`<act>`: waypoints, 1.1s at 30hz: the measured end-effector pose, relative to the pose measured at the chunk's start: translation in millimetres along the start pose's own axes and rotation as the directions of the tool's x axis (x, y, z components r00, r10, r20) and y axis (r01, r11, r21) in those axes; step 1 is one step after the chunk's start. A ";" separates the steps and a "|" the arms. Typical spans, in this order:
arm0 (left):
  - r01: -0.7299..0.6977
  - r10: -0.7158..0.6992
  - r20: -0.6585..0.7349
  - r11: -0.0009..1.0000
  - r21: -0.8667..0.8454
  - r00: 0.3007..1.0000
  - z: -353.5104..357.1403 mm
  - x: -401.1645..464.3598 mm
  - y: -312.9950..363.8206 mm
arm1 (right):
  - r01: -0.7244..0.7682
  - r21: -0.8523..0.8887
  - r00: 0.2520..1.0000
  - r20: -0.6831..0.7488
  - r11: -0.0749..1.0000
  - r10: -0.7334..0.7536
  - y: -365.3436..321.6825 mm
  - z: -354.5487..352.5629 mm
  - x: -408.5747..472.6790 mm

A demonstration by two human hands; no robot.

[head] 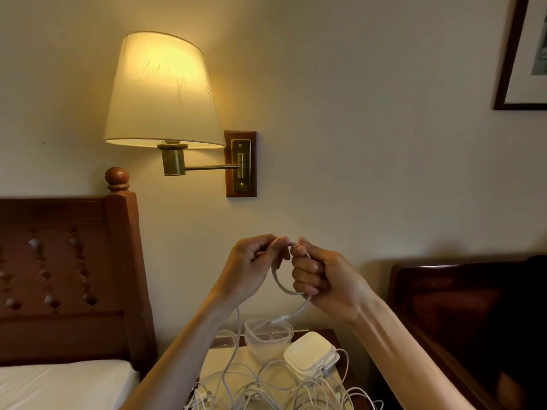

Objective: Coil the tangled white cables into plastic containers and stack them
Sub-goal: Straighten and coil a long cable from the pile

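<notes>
White cable in hand (282, 287): raised in front of the wall, bent into a small loop between both hands; its connector end hangs just above the open container.
Left hand (254, 266): fingers curled, thumb and fingertips pinching the top of the loop.
Right hand (321, 279): fingers curled into a fist around the loop's right side, touching the left hand's fingertips at the top.
Open container (268, 335): clear plastic, upright on the nightstand, below the hands.
Lids (310, 355): white stack, tilted, just right of the open container.
Tangled cables (266, 386): loose white heap on the nightstand, in front of container and lids; one strand rises to the left hand.
Nightstand (333, 335): dark wood, between the bed and a dark wooden chair.
Wall lamp (162, 93): lit, cream shade, mounted above the headboard.
</notes>
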State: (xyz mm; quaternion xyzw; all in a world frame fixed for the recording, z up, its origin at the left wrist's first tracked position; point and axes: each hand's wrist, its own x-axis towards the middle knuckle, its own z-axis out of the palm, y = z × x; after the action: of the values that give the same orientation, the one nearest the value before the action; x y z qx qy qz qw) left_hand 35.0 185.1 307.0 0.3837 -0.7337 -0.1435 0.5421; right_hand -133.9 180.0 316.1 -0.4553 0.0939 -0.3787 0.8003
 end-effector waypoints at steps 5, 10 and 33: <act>0.123 -0.124 0.023 0.991 0.049 0.992 -27.2 -19.9 -37.6 | 0.052 -0.033 0.996 -0.076 0.998 -0.054 -32.6 -9.2 -7.3; 0.328 -0.328 0.014 0.942 -0.068 0.945 -40.5 -52.2 -77.1 | 0.051 -0.066 0.992 -0.112 0.996 -0.059 -51.1 -13.0 -13.0; -0.242 0.311 0.004 0.731 0.638 0.950 -11.6 -17.4 13.2 | 0.075 -0.742 0.987 -0.038 0.666 -0.154 -3.6 -8.0 4.4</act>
State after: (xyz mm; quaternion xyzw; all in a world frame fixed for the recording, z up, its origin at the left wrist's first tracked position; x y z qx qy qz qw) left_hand 42.2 208.7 307.6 0.4361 -0.7589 0.2129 0.4343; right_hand -136.7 170.6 315.3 -0.7256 0.2491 -0.3796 0.5171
